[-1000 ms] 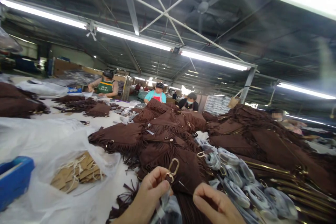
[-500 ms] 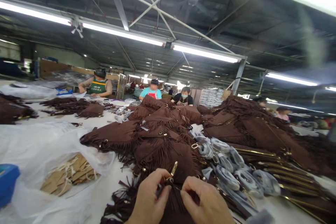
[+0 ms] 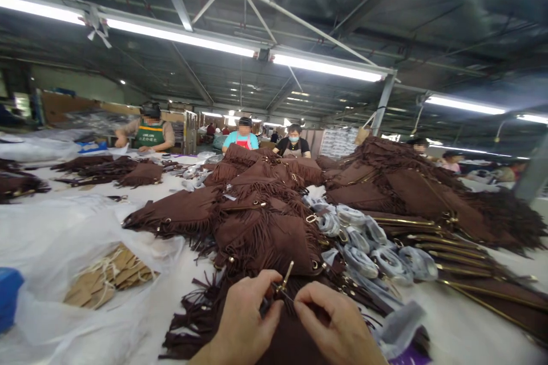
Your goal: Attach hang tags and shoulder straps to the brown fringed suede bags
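My left hand [image 3: 250, 316] is closed, thumb and forefinger pinching a slim gold metal clip [image 3: 288, 276] that points up and away. My right hand [image 3: 336, 319] is also closed, its fingertips pinched on the end of a thin dark cord [image 3: 286, 295] that runs from the clip. Under both hands lies a dark brown fringed bag [image 3: 286, 333], its fringe [image 3: 184, 319] spreading to the left. More brown fringed bags [image 3: 244, 234] are heaped just beyond my fingers.
To the right lie plastic-wrapped strap coils [image 3: 362, 262] and bags with gold zips [image 3: 454, 248]. At left, a clear plastic bag holds brown card tags [image 3: 113, 276] beside a blue bin [image 3: 8, 299]. Three co-workers, one in a green apron [image 3: 149, 134], are across the table.
My view has shifted slightly, so the scene sits a little higher and further left. The gold clip is turned to show a thinner edge. Both hands keep their pinch close together.
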Available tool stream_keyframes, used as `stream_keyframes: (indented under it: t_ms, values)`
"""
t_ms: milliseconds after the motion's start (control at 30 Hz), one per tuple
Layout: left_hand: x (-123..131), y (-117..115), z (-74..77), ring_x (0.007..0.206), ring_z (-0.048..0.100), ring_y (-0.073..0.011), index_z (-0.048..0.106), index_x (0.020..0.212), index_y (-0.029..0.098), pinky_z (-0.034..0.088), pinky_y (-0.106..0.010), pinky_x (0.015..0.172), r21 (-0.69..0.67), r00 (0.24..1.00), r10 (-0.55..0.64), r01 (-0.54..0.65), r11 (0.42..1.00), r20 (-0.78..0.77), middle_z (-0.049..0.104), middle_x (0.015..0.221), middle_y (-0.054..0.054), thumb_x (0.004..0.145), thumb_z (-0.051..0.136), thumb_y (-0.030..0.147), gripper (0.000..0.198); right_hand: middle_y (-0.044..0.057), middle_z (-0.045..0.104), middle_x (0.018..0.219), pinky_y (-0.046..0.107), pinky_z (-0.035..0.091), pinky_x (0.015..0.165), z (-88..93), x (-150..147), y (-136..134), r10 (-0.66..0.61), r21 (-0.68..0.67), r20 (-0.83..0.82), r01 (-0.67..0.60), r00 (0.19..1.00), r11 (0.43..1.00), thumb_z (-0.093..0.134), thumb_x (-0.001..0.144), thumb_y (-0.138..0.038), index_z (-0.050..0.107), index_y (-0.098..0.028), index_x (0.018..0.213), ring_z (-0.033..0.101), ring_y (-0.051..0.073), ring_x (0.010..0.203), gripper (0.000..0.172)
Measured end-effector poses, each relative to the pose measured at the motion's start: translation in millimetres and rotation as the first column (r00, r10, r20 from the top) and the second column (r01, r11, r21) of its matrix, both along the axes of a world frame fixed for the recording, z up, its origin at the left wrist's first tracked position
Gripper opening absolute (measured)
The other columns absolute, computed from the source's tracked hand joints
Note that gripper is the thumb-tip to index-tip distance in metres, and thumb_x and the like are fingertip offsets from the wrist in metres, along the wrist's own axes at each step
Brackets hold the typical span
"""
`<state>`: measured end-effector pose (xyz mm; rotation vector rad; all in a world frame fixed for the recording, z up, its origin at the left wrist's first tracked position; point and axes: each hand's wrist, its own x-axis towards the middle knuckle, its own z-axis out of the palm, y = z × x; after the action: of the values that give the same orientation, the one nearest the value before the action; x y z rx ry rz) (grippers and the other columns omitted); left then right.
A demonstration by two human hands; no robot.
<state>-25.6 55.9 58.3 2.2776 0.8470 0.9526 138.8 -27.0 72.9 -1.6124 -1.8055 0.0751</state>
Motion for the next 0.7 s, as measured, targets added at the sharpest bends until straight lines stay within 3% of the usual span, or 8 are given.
stream_keyframes:
  t_ms: [200, 300, 400, 467, 567, 633, 700]
  values:
    - [4.8, -6.6, -2.8, 0.081, 0.062, -0.0215, 0.064, 0.089, 0.022, 0.042, -0.03, 0.072, 0.073, 0.999, -0.031, 0.033, 0.997, -0.024, 0.07, 0.085, -0.002, 0.077, 0.053, 0.012, 0.018, -0.002, 0.058, 0.064, 0.024, 0.037, 0.058, -3.7, 0.4, 0.0, -0.021, 0.005, -0.041, 0.021, 0.999, 1.0, 0.048, 0.082, -0.018, 0.058, -0.021, 0.067, 0.057, 0.016, 0.062, 0.018]
    - [3.7, -7.4, -3.8, 0.084, 0.063, -0.0199, 0.063, 0.096, 0.021, 0.045, -0.028, 0.074, 0.141, 0.993, -0.117, 0.113, 0.983, 0.016, 0.07, 0.091, -0.002, 0.081, 0.051, 0.012, 0.021, -0.002, 0.057, 0.064, 0.025, 0.037, 0.058, -11.3, 1.7, 0.4, -0.023, 0.033, -0.107, 0.027, 0.994, 0.999, 0.047, 0.084, -0.019, 0.057, -0.021, 0.067, 0.055, 0.016, 0.061, 0.019]
    - [2.8, -3.8, -2.9, 0.075, 0.064, -0.0168, 0.062, 0.09, 0.02, 0.045, -0.026, 0.069, 0.267, 0.981, -0.187, 0.193, 0.944, -0.051, 0.068, 0.081, -0.002, 0.089, 0.043, 0.013, 0.02, -0.003, 0.057, 0.066, 0.024, 0.038, 0.057, -20.2, 7.2, -3.2, -0.025, 0.073, -0.135, 0.035, 0.991, 0.997, 0.05, 0.087, -0.021, 0.058, -0.021, 0.072, 0.055, 0.016, 0.061, 0.017]
    - [4.4, -0.8, 0.6, 0.067, 0.061, -0.0162, 0.059, 0.081, 0.019, 0.043, -0.025, 0.062, 0.389, 0.976, -0.146, 0.199, 0.9, -0.163, 0.065, 0.071, -0.001, 0.09, 0.041, 0.011, 0.021, -0.003, 0.058, 0.069, 0.024, 0.04, 0.058, -23.5, 9.3, -7.3, -0.017, 0.123, -0.143, 0.035, 0.99, 0.992, 0.053, 0.088, -0.021, 0.059, -0.021, 0.077, 0.055, 0.016, 0.062, 0.013]
    - [12.6, -1.2, 13.6, 0.063, 0.057, -0.0172, 0.057, 0.077, 0.019, 0.042, -0.027, 0.058, 0.578, 0.959, -0.072, 0.225, 0.785, -0.276, 0.062, 0.068, -0.001, 0.091, 0.043, 0.011, 0.021, 0.0, 0.061, 0.082, 0.024, 0.044, 0.066, -20.9, 6.0, -13.2, 0.024, 0.229, -0.187, 0.02, 0.982, 0.973, 0.053, 0.091, -0.019, 0.061, -0.021, 0.085, 0.059, 0.017, 0.074, 0.01]
    - [20.9, -6.2, 27.4, 0.066, 0.056, -0.0181, 0.056, 0.079, 0.019, 0.042, -0.028, 0.059, 0.657, 0.953, -0.084, 0.262, 0.706, -0.291, 0.061, 0.07, -0.001, 0.093, 0.043, 0.013, 0.02, 0.002, 0.063, 0.09, 0.024, 0.046, 0.072, -14.5, 1.7, -16.0, 0.095, 0.288, -0.217, -0.029, 0.972, 0.957, 0.051, 0.093, -0.018, 0.062, -0.022, 0.087, 0.061, 0.017, 0.082, 0.013]
    - [28.4, -13.0, 43.2, 0.07, 0.056, -0.0184, 0.055, 0.079, 0.019, 0.043, -0.029, 0.061, 0.69, 0.953, -0.13, 0.288, 0.664, -0.273, 0.061, 0.074, -0.002, 0.095, 0.043, 0.016, 0.02, 0.002, 0.064, 0.09, 0.023, 0.047, 0.073, -5.8, -0.1, -19.2, 0.165, 0.336, -0.219, -0.084, 0.962, 0.938, 0.049, 0.095, -0.017, 0.064, -0.022, 0.086, 0.061, 0.017, 0.083, 0.018]
